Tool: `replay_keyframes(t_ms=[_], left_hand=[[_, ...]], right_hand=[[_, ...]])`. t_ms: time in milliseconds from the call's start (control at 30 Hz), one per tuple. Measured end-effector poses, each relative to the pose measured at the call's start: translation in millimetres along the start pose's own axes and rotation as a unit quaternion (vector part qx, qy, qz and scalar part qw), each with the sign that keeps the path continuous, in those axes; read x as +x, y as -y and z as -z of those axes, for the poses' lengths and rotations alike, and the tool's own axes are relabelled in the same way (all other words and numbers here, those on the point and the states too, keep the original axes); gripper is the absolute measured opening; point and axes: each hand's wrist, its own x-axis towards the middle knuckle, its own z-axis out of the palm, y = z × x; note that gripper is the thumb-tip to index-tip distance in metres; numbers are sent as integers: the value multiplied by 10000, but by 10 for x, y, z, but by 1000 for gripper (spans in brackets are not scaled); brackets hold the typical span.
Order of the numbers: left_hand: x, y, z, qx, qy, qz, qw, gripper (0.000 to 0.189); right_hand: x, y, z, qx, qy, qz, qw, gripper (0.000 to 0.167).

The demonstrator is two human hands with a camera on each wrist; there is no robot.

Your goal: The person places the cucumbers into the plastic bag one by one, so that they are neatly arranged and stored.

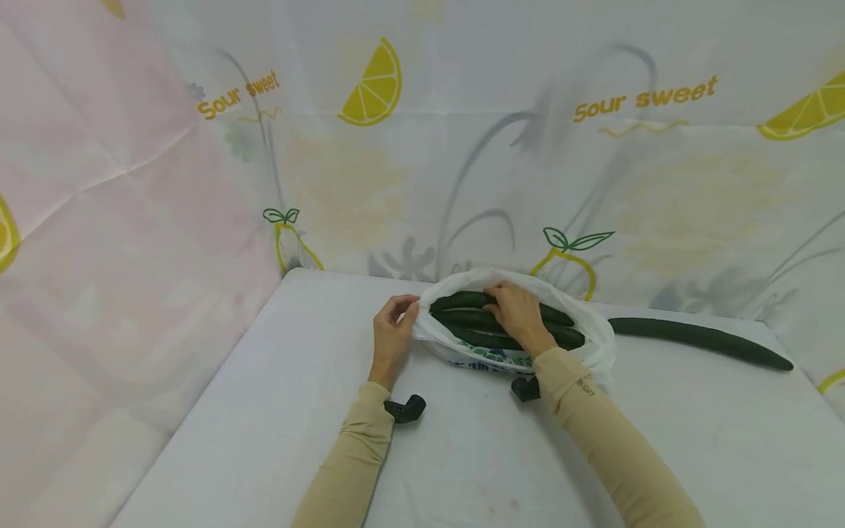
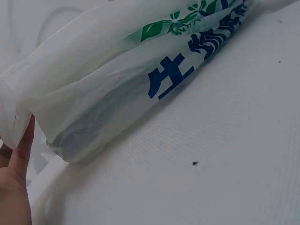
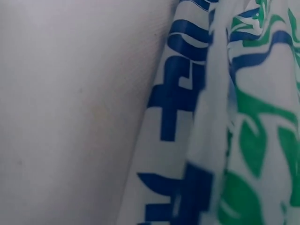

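A white plastic bag (image 1: 599,339) with blue and green print lies on its side, its wide mouth showing several dark green cucumbers (image 1: 462,318). At the bag's left end my left hand (image 1: 392,334) pinches the rim between thumb and fingers. My right hand (image 1: 519,314) reaches into the mouth, fingers bent over the rearmost cucumber (image 1: 455,301). In the left wrist view the bag (image 2: 103,89) hangs from the left fingers (image 2: 22,154), a cucumber showing through its film. Only printed bag folds (image 3: 178,122) fill the right wrist view; the right hand is hidden there.
One long cucumber (image 1: 700,336) lies on the white table (image 1: 462,455) to the right of the bag. A printed lemon curtain (image 1: 462,147) hangs right behind the table's back edge. Black wrist devices (image 1: 407,409) show at both sleeves.
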Motion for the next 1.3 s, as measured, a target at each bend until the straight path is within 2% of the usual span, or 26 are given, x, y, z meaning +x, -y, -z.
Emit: replay_keyframes(t_ms=[167,300,500,800,1133,1300], left_hand=[[7,-5,5,112,28,22,9999,20],[0,6,10,211,99,147,9996,21],[-20,9,8,287,108,246,9992,20],[-32,16,19,341,152,176,9991,22],[-32,27,20,295,138,187,9993,21],[-39,32,16,363,167,158,9991,21]], right_hand=[[31,2,2,3,91,-144,9999,33],[47,-7,25,182,365,-262,9988,33],[81,-108,-3,1127,749,-506,9895,36],[75,-212,-63,2343,682,-650,9676,38],[61,-229,-85,2552,660,-806,9612,37],[33,-236,-80,2592,596,-724,9613,36]])
